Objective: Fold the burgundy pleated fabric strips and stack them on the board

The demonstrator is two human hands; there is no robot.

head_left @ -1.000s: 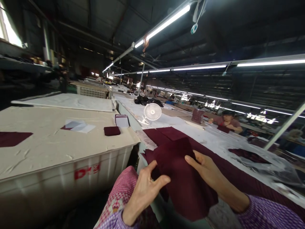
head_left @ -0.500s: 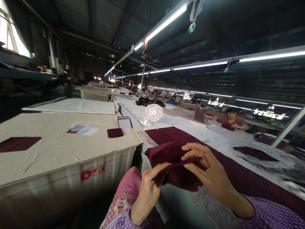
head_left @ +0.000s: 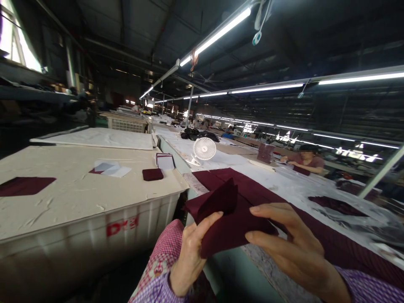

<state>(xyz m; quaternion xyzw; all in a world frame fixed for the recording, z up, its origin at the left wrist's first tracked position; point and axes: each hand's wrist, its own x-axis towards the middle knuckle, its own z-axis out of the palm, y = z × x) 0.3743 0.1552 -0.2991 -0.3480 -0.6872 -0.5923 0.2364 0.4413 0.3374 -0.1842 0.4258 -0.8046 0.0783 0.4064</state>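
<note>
Far left: flat maroon piece (head_left: 27, 186) lay on the cream-topped worktop (head_left: 72, 189), above a bin (head_left: 78, 235) with red lettering. Right of it, pale sheets (head_left: 112, 168) overlapped, a bit of maroon showing under them. Next, small maroon stack (head_left: 152, 174) sat just beside a white-topped pile (head_left: 164, 161) with maroon edges.

Left hand (head_left: 191, 252): grip pinched the near left part of the maroon cloth (head_left: 227, 231), thumb on top. Cloth was held in front of the body, over the near edge of the second worktop (head_left: 233, 159), one flap folded up and standing at an angle. White fan (head_left: 204, 149) stood beyond it.

Right hand (head_left: 290, 244): grip spread, thumb and finger apart at the cloth's right part; couldn't tell if the tips touched. Long maroon fabric (head_left: 334, 235) ran behind that hand. Farther right, a person (head_left: 307, 160) leaned over a maroon bundle (head_left: 301, 170); clear plastic (head_left: 372, 219) lay nearer.
</note>
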